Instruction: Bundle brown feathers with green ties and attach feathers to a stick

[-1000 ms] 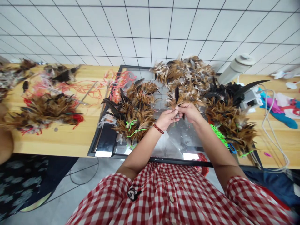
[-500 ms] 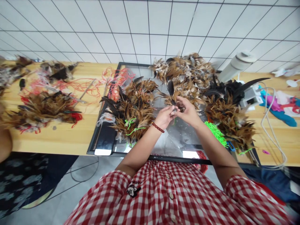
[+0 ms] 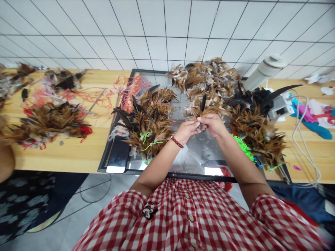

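Above the middle of the glass-topped tray (image 3: 193, 160), both hands meet around a small bunch of feathers (image 3: 203, 104), brown with one dark plume standing upright. My left hand (image 3: 187, 130), with a beaded bracelet at the wrist, pinches its base. My right hand (image 3: 214, 124) closes on the same base from the other side, fingertips touching the left ones. The quill ends are hidden by the fingers. Tied brown feather bundles (image 3: 154, 118) with green cord lie left of the hands. Behind them rises a heap of loose feathers (image 3: 209, 78).
Further feather bundles (image 3: 259, 132) and bright green cord (image 3: 243, 148) lie right. A phone (image 3: 118, 155) rests at the tray's left edge. A white bottle (image 3: 265, 71) stands by the wall. A white cable (image 3: 298, 136) loops at right. Another person's arm (image 3: 6, 153) shows at far left.
My right hand has turned over, its fingers now closing toward the left fingertips. The dark plume has swung right and stands more upright, with brown feathers fanning out over the right hand.
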`<act>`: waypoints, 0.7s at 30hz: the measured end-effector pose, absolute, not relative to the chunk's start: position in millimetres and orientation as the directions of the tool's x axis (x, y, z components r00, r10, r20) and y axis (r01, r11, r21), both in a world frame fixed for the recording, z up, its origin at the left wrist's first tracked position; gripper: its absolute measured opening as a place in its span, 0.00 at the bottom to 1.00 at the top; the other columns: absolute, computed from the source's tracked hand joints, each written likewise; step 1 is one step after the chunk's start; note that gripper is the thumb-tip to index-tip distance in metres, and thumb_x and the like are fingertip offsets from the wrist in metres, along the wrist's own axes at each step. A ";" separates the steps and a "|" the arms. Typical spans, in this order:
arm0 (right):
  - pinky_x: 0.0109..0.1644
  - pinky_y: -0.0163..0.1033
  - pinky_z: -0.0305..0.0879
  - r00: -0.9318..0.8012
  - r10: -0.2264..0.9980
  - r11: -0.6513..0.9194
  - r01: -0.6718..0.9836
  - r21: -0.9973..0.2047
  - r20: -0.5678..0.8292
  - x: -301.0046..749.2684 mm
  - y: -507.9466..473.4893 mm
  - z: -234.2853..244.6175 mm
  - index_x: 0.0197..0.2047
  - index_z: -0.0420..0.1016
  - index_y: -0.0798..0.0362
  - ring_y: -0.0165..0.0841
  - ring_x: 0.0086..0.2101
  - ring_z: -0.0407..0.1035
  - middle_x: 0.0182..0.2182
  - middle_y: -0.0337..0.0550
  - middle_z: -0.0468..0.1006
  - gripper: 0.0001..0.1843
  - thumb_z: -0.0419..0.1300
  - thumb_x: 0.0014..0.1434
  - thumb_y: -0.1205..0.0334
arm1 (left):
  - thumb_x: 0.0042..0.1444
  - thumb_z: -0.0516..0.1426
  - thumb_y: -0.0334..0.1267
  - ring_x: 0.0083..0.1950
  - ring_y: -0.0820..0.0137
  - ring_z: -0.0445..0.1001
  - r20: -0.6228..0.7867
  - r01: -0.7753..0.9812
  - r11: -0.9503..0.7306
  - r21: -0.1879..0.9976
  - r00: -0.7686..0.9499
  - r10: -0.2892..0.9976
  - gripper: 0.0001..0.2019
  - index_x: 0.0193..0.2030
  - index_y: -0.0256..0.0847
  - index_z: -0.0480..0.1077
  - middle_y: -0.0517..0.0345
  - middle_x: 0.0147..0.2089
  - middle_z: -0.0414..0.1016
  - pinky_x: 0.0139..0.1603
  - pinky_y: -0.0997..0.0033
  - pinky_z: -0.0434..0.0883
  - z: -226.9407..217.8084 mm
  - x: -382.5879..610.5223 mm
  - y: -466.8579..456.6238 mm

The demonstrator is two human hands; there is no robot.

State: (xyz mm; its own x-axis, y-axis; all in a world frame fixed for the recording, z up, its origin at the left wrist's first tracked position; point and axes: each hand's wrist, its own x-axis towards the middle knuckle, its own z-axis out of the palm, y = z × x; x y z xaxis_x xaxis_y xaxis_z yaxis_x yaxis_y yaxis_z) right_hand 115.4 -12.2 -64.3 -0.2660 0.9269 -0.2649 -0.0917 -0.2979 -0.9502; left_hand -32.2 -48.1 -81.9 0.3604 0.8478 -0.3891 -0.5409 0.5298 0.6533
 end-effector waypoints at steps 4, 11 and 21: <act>0.19 0.33 0.56 -0.211 0.955 -0.218 -0.026 -0.976 -0.207 114.2 -12.9 -65.1 0.18 0.76 0.53 0.25 0.16 0.59 0.14 0.36 0.68 0.28 0.81 0.34 0.39 | 0.57 0.70 0.34 0.37 0.72 0.82 -0.401 -0.543 0.542 0.641 0.365 0.840 0.07 0.34 0.33 0.79 0.53 0.34 0.84 0.57 0.63 0.72 -82.3 -32.2 -48.2; 0.58 0.47 0.75 -0.379 0.921 0.145 0.120 -0.982 0.090 118.7 -14.3 -73.4 0.61 0.76 0.48 0.40 0.49 0.77 0.52 0.48 0.82 0.51 0.82 0.35 0.40 | 0.67 0.58 0.30 0.40 0.72 0.81 -0.445 -0.772 0.494 0.401 0.307 0.841 0.11 0.32 0.37 0.75 0.57 0.34 0.81 0.51 0.69 0.73 -72.2 -35.9 -46.5; 0.63 0.59 0.72 -0.297 0.863 0.503 0.415 -0.758 0.410 117.4 -14.8 -75.9 0.67 0.71 0.45 0.47 0.52 0.74 0.61 0.54 0.74 0.43 0.70 0.54 0.33 | 0.69 0.56 0.30 0.37 0.75 0.80 -0.460 -0.787 0.483 0.384 0.290 0.839 0.09 0.38 0.38 0.77 0.59 0.35 0.82 0.50 0.72 0.73 -70.5 -33.7 -47.3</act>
State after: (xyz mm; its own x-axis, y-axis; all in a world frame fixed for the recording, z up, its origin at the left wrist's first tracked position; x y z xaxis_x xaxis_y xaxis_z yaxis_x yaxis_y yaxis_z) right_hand 117.4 -14.8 -75.9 -0.2967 0.8626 0.4098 0.4149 0.5029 -0.7582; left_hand -33.7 -47.3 -70.5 0.2898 0.8392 -0.4602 -0.7869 0.4826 0.3845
